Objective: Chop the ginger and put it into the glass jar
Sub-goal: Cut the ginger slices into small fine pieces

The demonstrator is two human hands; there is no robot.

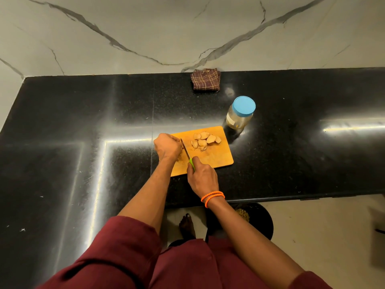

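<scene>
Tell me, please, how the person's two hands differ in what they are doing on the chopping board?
The right hand grips the knife by its green handle; the left hand curls over something hidden beneath it. The right hand's wrist wears orange bands; the left is bare. Both work over the chopping board.

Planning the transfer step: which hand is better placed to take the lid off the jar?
Probably the right hand: the jar and its blue lid stand on its side, though it grips the knife.
</scene>
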